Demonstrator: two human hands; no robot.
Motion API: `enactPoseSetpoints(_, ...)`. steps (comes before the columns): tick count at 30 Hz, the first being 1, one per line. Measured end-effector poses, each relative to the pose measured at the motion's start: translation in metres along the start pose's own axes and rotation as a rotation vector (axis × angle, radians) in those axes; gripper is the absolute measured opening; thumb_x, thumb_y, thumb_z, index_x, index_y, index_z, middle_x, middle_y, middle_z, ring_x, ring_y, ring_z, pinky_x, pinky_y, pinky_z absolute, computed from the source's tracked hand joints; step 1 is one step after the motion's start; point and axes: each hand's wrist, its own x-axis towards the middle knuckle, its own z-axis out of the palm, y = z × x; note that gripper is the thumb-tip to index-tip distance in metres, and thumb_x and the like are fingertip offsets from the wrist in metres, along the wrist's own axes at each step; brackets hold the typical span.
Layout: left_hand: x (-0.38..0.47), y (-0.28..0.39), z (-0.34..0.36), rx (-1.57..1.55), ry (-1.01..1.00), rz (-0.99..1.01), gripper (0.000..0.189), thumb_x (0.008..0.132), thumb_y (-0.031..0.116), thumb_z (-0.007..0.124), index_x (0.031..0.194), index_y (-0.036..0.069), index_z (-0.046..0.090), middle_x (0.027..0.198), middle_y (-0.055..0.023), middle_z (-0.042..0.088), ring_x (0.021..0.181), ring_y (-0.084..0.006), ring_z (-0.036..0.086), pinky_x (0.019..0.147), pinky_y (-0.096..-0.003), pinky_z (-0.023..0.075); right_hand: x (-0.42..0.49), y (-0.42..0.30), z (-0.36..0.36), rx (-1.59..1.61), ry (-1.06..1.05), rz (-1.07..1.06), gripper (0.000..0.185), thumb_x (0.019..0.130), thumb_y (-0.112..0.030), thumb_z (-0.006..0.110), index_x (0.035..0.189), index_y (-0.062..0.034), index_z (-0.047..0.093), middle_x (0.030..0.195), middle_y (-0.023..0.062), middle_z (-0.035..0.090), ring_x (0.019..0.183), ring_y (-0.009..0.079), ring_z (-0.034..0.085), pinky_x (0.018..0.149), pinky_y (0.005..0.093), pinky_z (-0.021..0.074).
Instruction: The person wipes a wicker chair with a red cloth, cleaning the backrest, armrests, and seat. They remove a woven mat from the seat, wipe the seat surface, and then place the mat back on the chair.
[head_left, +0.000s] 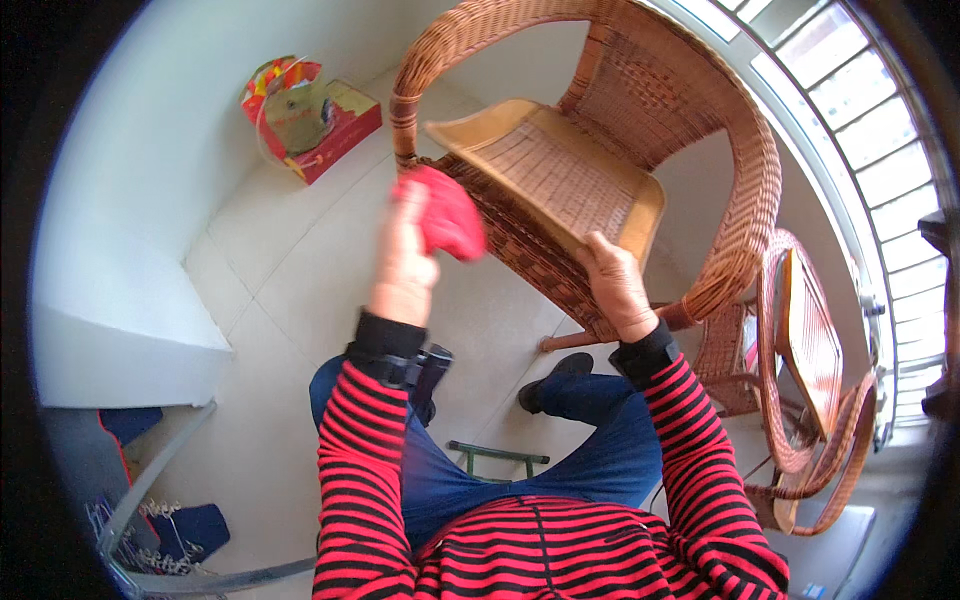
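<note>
A rattan armchair (739, 247) stands before me, with broad woven arms and a woven back. Its seat panel (555, 180), woven with a smooth tan border, looks tilted within the frame. My right hand (616, 281) grips the panel's front edge near the right corner, thumb on top; its other fingers are mostly hidden. Bunched in my left hand (405, 262) is a red cloth (454, 217), blurred, beside the chair's front left corner. Whether the cloth touches the chair I cannot tell.
A red box (341, 135) and a bag (296, 112) stand by the wall at left. More rattan furniture (784, 375) is at right, below a barred window (885, 150). A green metal stool frame (499, 454) shows between my legs. A grey metal rail (161, 480) curves at lower left.
</note>
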Motion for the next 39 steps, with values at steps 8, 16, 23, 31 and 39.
enactPoseSetpoints(8,-0.013,0.134,-0.054,0.144,0.272,0.565,0.035,0.104,0.032,0.058,0.131,0.009,0.058,0.119,-0.0082,0.071,0.103,-0.0233,0.070,0.092,-0.0465,0.0553,-0.058,-0.087,0.060,-0.187,-0.165,-0.143,0.006,0.089,-0.003,0.055,0.095,-0.0029,0.056,0.078,0.0217,0.067,0.077,0.0396,0.070,0.067,0.0477,0.0567)
enactPoseSetpoints(16,-0.016,0.088,-0.080,0.066,0.143,0.054,0.039,0.101,0.037,0.064,0.128,0.008,0.060,0.111,-0.0057,0.072,0.092,-0.0188,0.070,0.085,-0.0394,0.0548,-0.035,-0.137,0.079,-0.122,-0.203,-0.174,0.007,0.087,-0.004,0.056,0.094,-0.0024,0.055,0.070,0.0211,0.066,0.068,0.0410,0.069,0.061,0.0502,0.0560)
enactPoseSetpoints(23,-0.040,0.056,-0.089,0.471,0.162,0.011,0.055,0.092,0.046,0.077,0.123,0.002,0.067,0.103,-0.0025,0.072,0.084,-0.0126,0.069,0.074,-0.0280,0.0557,-0.041,-0.147,0.093,-0.078,-0.251,-0.255,0.010,0.083,-0.005,0.061,0.093,-0.0036,0.059,0.070,0.0177,0.067,0.069,0.0373,0.071,0.061,0.0467,0.0576)
enactPoseSetpoints(31,-0.066,0.054,-0.070,0.384,0.267,-0.463,0.050,0.087,0.019,0.077,0.134,0.015,0.059,0.112,0.0009,0.068,0.091,-0.0175,0.063,0.071,-0.0332,0.0500,-0.046,-0.150,0.073,0.091,-0.333,-0.317,0.013,0.090,-0.018,0.064,0.095,-0.0064,0.063,0.074,0.0167,0.069,0.073,0.0371,0.072,0.063,0.0457,0.0584)
enactPoseSetpoints(39,-0.127,0.154,-0.019,0.201,0.039,0.009,0.053,0.100,0.036,0.060,0.143,0.006,0.050,0.135,-0.0114,0.062,0.121,-0.0260,0.061,0.105,-0.0434,0.0500,-0.048,-0.104,-0.047,0.539,-0.034,-0.411,0.016,0.100,-0.013,0.063,0.113,-0.0045,0.062,0.090,0.0196,0.068,0.084,0.0341,0.070,0.074,0.0407,0.0557)
